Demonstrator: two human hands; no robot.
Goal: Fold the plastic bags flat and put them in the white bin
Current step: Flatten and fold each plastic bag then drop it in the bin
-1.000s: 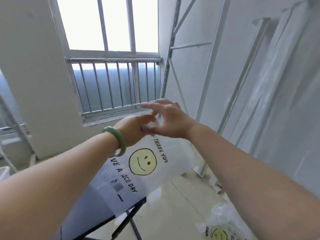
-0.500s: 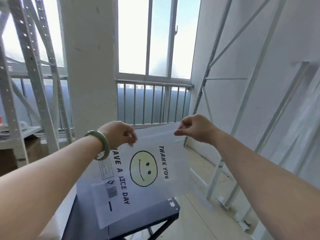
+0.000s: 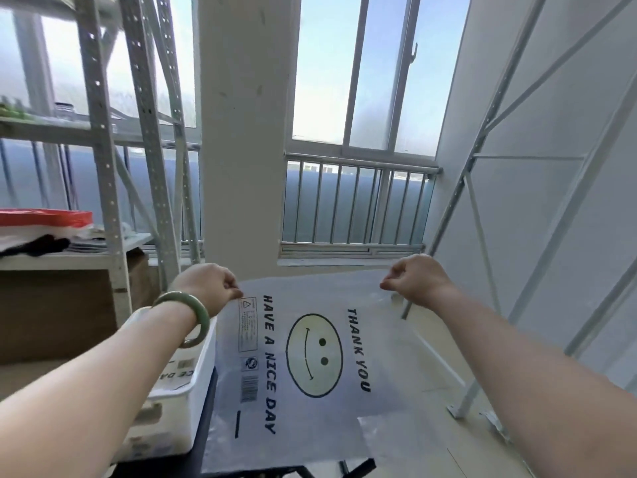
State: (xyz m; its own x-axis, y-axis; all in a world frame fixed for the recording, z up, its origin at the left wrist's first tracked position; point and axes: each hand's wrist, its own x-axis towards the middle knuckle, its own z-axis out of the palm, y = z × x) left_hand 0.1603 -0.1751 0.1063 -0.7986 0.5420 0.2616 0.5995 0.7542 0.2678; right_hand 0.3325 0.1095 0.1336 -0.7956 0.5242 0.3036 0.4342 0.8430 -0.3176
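Plastic bag (image 3: 310,360) hangs stretched flat over the dark worktop (image 3: 162,469). The left hand (image 3: 206,286) and right hand (image 3: 413,279) each have a pinching grip on a top corner. The white bin (image 3: 186,419) stands just beside it.

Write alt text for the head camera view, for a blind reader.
The left hand and right hand pinch the top corners of a clear plastic bag printed with a smiley face. A white bin sits under the left arm.
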